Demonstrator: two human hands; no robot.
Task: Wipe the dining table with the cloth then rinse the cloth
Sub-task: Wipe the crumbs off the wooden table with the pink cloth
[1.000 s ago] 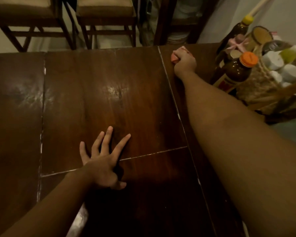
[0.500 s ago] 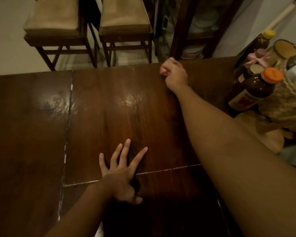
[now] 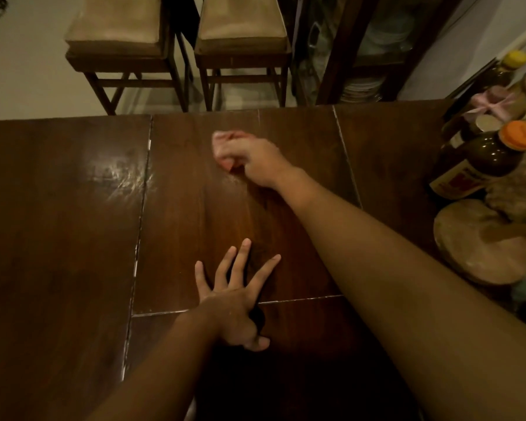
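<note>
The right hand point(image 3: 252, 161) presses a bunched pink cloth point(image 3: 225, 141) onto the dark wooden surface point(image 3: 58, 238), on the middle panel near the far edge. Its fingers are curled round the cloth, holding it in a tight wad. The left hand point(image 3: 234, 305) lies flat on the surface nearer the body, fingers point(image 3: 240, 262) spread wide and straight, holding nothing; it looks to be bracing the long reach.

The main hazard sits at the right end, where an orange-capped bottle point(image 3: 483, 165), more bottles and jars behind it and a round wooden board point(image 3: 480, 241) crowd together. A broad sweep that way could bring the forearm or elbow against them and tip a bottle.

Balled so tightly, the cloth likely touches only a small patch, so strokes may leave unwiped strips. The pale seams point(image 3: 140, 226) between panels could also catch crumbs pushed into them. A stroke carried past the far edge would drop dirt on the floor by the two cushioned chairs point(image 3: 116, 34). If the wood is damp, the leaning left palm might slide. Wiping seems partway done, and the rinse is not yet begun
</note>
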